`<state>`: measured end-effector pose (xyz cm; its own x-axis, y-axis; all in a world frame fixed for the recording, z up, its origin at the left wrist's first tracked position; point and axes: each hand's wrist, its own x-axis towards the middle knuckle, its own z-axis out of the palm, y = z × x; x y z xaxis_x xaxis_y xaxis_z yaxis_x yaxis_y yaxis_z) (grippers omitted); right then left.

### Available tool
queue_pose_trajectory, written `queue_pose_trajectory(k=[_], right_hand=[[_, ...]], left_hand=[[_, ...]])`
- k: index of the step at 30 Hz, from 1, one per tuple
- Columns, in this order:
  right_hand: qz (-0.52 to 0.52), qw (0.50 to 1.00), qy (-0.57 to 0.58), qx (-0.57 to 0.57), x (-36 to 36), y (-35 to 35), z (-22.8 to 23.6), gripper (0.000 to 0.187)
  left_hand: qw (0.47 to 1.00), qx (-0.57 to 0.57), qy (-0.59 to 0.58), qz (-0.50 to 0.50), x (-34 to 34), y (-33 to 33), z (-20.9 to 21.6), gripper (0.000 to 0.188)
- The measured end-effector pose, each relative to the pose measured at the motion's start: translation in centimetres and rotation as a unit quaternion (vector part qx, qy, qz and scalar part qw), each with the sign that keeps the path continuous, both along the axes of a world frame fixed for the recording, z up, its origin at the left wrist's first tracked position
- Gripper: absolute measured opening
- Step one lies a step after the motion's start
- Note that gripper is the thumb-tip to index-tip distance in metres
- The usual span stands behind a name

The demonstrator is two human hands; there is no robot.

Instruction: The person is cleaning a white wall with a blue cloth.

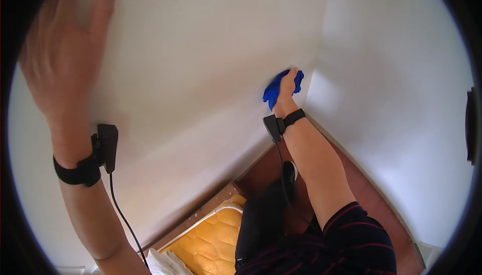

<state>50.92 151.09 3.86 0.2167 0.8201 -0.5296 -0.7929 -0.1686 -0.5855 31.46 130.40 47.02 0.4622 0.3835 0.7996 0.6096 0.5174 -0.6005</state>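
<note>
My right hand presses a blue cloth against the white wall, close to the corner where two walls meet. Folds of the cloth stick out on both sides of the hand. Up at the left, my left hand is raised with the thumb apart from the fingers and nothing in it. It is nearest the same wall; whether the palm touches it I cannot tell. The upper fingertips run into the dark rim of the picture. Each wrist wears a black strap with a small black device and a cable.
Below, a yellow quilted mattress with a white edge lies by the wall, white fabric beside it. Reddish-brown floor runs into the corner, where my shoe stands. A second wall rises on the right.
</note>
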Motion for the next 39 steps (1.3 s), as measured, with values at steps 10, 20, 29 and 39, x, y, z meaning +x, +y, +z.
queue_pose_trajectory(k=[10, 20, 29, 39], right_hand=[[-0.174, 0.931, -0.207, 0.245, -0.4, 1.0, 18.4, 0.065], [-0.028, 0.547, -0.424, 0.721, -3.7, -10.3, 41.8, 0.055], [-0.230, 0.374, -0.655, 0.615, -1.4, -6.8, 45.2, 0.076], [-0.267, 0.448, -0.664, 0.536, 0.6, -4.3, 44.8, 0.084]], left_hand=[[0.998, 0.026, 0.036, -0.044, 2.4, -0.5, -1.2, 0.068], [0.994, -0.012, -0.045, -0.097, 2.5, -2.0, -2.0, 0.062], [0.989, -0.024, -0.073, -0.128, 2.6, -1.8, -1.7, 0.062], [0.989, -0.005, -0.066, -0.134, 2.7, -2.8, -1.3, 0.062]])
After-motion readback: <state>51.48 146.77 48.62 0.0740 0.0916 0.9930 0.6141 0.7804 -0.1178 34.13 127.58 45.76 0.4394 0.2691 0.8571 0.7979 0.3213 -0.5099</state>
